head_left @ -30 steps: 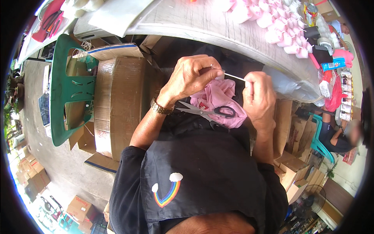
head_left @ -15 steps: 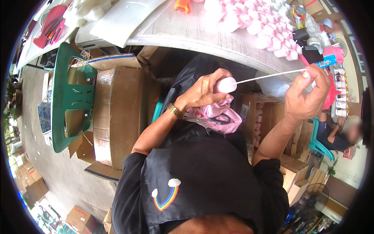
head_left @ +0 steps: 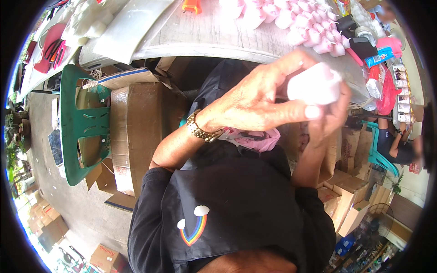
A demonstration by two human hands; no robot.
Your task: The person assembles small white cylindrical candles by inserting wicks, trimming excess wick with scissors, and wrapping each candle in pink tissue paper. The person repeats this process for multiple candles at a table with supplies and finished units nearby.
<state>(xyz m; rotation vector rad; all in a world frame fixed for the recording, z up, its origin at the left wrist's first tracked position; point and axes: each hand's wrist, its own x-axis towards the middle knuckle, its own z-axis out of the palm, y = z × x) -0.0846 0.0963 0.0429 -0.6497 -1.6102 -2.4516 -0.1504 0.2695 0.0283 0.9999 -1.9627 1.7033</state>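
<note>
A small pale pink candle (head_left: 312, 85) is raised in front of me, slightly blurred. My left hand (head_left: 261, 93), with a gold watch (head_left: 196, 128) at the wrist, grips it between thumb and fingers. My right hand (head_left: 336, 111) is closed at the candle's right end, its fingers partly hidden behind the candle. The wick cannot be made out there. On my lap, below the hands, lies a pink cloth (head_left: 269, 141) with dark-handled scissors (head_left: 248, 135) on it, mostly covered by my left hand and wrist.
Rows of pink candles (head_left: 314, 34) stand on the table (head_left: 195, 43) ahead, near an orange tool (head_left: 191, 6). At left are a cardboard box (head_left: 145, 132) and a green chair (head_left: 70, 123). More boxes (head_left: 346, 193) and a seated person (head_left: 396, 148) are at right.
Both hands have come together and nearer to me. The candle has moved up and right in my left hand. The wick, earlier stretched taut to my right hand, no longer shows.
</note>
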